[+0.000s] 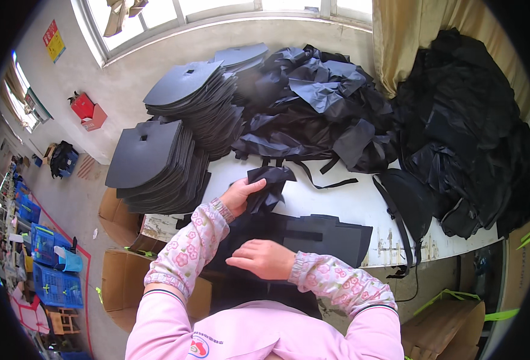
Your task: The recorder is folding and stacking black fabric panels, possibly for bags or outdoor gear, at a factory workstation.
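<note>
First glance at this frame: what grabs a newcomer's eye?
Two tall stacks of flat black foam panels at the white table's left end, and a big heap of black fabric pieces behind, up against the window wall. In the middle, the left hand grips a crumpled black fabric piece, while the right hand rests flat on a black sewn panel at the near edge.

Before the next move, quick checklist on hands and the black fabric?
1. Left hand grips the black fabric piece: ok.
2. Right hand lies flat on the black panel, holding nothing: ok.
3. Panel fully on the white table: not ok, it hangs over the near edge.
4. Foam sheet stack within the left hand's reach: cannot tell.
5. Loose strap apart from the hands: ok.
</note>
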